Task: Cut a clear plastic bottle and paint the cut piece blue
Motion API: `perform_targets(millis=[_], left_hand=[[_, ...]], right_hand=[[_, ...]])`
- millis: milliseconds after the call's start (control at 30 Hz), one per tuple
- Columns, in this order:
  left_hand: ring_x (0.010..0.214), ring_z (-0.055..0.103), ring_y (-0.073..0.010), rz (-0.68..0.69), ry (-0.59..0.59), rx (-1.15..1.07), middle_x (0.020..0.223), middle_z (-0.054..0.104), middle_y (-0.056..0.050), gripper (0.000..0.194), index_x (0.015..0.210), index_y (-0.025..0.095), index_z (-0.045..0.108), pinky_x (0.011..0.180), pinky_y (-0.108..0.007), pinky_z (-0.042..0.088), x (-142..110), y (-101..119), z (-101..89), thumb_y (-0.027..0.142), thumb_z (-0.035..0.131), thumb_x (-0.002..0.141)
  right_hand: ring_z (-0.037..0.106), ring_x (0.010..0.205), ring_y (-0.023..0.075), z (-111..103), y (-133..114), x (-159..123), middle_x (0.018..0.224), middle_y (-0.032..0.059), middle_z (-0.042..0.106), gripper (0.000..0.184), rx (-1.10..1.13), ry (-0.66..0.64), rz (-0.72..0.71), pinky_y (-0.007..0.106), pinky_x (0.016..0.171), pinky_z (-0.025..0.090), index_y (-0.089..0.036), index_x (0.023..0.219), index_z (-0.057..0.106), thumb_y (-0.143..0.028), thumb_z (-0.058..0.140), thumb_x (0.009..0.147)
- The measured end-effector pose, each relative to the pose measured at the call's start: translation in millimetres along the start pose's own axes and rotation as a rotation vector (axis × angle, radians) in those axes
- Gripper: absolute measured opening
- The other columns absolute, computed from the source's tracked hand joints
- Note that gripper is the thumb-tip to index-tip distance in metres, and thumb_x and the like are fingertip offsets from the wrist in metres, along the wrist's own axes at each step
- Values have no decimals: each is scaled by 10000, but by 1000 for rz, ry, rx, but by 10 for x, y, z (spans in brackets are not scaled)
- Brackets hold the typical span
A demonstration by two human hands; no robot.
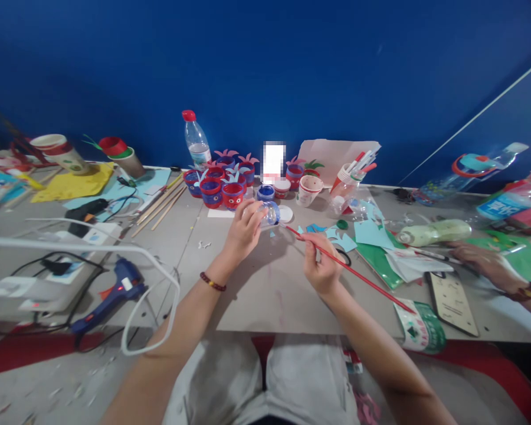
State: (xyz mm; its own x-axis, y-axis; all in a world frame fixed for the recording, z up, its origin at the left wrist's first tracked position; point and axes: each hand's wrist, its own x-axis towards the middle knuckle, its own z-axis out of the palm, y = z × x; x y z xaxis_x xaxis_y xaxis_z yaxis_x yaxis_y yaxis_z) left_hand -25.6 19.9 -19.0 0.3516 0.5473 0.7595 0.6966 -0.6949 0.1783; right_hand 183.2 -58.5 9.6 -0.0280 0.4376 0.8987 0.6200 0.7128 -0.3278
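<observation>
My left hand (244, 231) grips a clear plastic piece, apparently a cut bottle bottom (272, 213), tilted on its side with blue at its rim. Between the fingers of my right hand (322, 264) is a long red paintbrush (366, 281). Its tip points at the rim of the plastic piece; whether it touches cannot be made out. Just behind stands an open jar of blue paint (265, 193), beside a white-and-red jar (282, 189). A white lid (285, 214) lies flat close to the plastic piece.
Several painted cups with eyes (211, 193) stand behind my left hand, near a bottle (197, 141). Left are wooden sticks (161, 203), a glue gun (110, 295) and a white cable (159, 254). Right are paper scraps (371, 231), a pen cup (347, 189) and another person's hand (478, 260).
</observation>
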Motion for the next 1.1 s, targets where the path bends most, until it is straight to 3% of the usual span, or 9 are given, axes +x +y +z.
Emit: perform_targets(millis=[267, 367, 533, 633, 733, 900, 1100], left_hand=[[1283, 526, -271, 8, 77, -1, 1265, 617, -125, 455, 1201, 212, 532, 1095, -519, 478, 1, 20, 43, -17, 558, 809], [1253, 549, -272, -48, 63, -75, 1252, 619, -128, 438, 1188, 208, 535, 1082, -521, 475, 1, 54, 51, 31, 618, 796], [1089, 641, -263, -399, 54, -367, 1181, 641, -121, 527, 1163, 194, 543, 945, -455, 545, 22, 161, 3, 284, 797, 710], [858, 675, -196, -678, 56, -610, 1017, 683, -69, 536, 1113, 200, 566, 793, -359, 573, 55, 217, -28, 356, 819, 667], [761, 658, -160, -863, 51, -825, 900, 682, -36, 484, 1035, 192, 591, 679, -290, 559, 91, 227, -21, 403, 803, 654], [686, 646, -136, -1041, 66, -999, 859, 687, -32, 473, 986, 168, 619, 664, -303, 579, 138, 198, -7, 453, 791, 649], [621, 657, -144, -1105, 31, -1076, 797, 716, -35, 447, 936, 175, 649, 627, -324, 598, 176, 218, -65, 478, 808, 648]], right_hand=[[744, 816, 184, 5, -11, 23, 873, 49, 773, 235, 13, 51, -18, 318, 751, 601, -234, 1042, 695, -127, 498, 971], [759, 868, 202, 4, 0, 23, 896, 54, 781, 226, 3, 100, -35, 338, 786, 618, -240, 1070, 695, -146, 514, 971], [771, 842, 208, 6, 3, -12, 927, 58, 786, 212, 63, 134, 104, 354, 779, 644, -238, 1069, 691, -141, 546, 949], [774, 845, 208, 17, 20, -46, 949, 59, 784, 205, 96, 131, 133, 356, 775, 653, -236, 1076, 683, -142, 562, 941], [775, 868, 216, 32, 62, -92, 968, 67, 779, 203, 120, 126, 150, 371, 784, 660, -232, 1086, 671, -144, 557, 943], [775, 883, 221, 50, 120, -161, 967, 61, 779, 206, 153, 146, 172, 384, 802, 658, -240, 1095, 654, -139, 572, 936], [774, 829, 203, 46, 61, -105, 940, 60, 786, 176, 158, 138, 164, 375, 774, 655, -229, 1057, 661, -140, 578, 930]])
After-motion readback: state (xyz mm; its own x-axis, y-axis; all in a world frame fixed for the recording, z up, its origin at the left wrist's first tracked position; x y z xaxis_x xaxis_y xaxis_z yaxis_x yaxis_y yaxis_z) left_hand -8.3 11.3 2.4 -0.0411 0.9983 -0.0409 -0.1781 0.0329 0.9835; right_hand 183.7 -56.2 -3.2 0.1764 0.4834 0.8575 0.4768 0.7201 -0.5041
